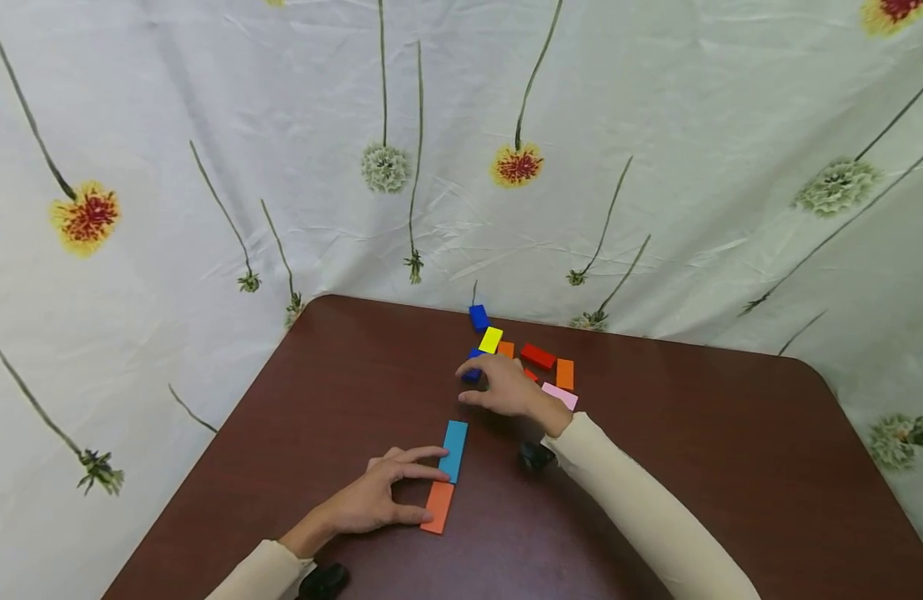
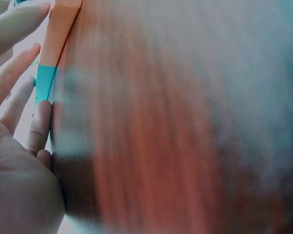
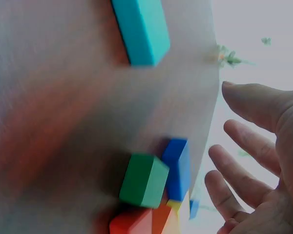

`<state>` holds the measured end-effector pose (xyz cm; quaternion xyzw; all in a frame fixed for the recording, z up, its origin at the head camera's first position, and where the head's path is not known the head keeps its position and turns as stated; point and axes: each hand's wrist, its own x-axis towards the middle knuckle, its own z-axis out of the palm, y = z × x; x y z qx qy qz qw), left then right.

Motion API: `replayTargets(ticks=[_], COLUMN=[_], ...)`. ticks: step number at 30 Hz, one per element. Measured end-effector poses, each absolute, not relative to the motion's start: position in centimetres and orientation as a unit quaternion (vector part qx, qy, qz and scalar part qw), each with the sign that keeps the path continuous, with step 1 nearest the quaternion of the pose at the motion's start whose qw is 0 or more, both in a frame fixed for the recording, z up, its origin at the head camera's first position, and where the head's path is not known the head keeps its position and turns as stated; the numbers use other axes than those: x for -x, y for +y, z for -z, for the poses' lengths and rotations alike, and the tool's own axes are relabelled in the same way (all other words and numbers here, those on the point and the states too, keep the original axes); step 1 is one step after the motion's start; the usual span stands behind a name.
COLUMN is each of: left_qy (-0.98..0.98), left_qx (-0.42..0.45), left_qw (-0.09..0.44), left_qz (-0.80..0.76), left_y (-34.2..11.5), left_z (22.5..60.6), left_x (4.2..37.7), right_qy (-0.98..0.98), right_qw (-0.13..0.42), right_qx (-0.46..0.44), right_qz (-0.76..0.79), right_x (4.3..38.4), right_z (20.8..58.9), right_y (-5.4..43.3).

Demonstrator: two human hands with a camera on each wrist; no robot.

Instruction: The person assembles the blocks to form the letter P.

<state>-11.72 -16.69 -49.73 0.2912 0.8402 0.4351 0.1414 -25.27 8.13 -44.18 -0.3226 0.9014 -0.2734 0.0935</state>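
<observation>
A light blue block [image 1: 455,440] and an orange block [image 1: 441,507] lie end to end in a line on the table. My left hand [image 1: 367,497] is at their left side, thumb by the orange block and fingertips at the light blue one; its fingers are extended. Over the near side of a loose group of blocks hovers my right hand [image 1: 506,387], fingers spread and holding nothing. Below it, the right wrist view shows a green block [image 3: 144,180] beside a dark blue block [image 3: 177,168] and a red block [image 3: 132,222]. In the head view the right hand mostly hides the green block.
Around the right hand lie a yellow block [image 1: 491,340], another dark blue block [image 1: 479,317], a red block [image 1: 539,357], an orange block [image 1: 565,374] and a pink block [image 1: 560,396]. A flowered cloth [image 1: 318,150] hangs behind the brown table [image 1: 341,367].
</observation>
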Motion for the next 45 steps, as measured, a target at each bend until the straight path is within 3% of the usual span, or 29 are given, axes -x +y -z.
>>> replayTargets(ticks=[14, 45], left_qy=[0.837, 0.834], left_qx=[-0.285, -0.292], left_qw=[0.151, 0.144], left_qz=[-0.443, -0.446], left_y=[-16.6, -16.5], left_z=[49.6, 49.7], left_x=[11.7, 11.8], right_qy=[0.891, 0.927], right_qw=[0.113, 0.068], right_qx=[0.193, 0.212], right_qz=[0.394, 0.3], right_x=[29.0, 28.7], right_z=[46.5, 47.0], right_y=[8.2, 8.3])
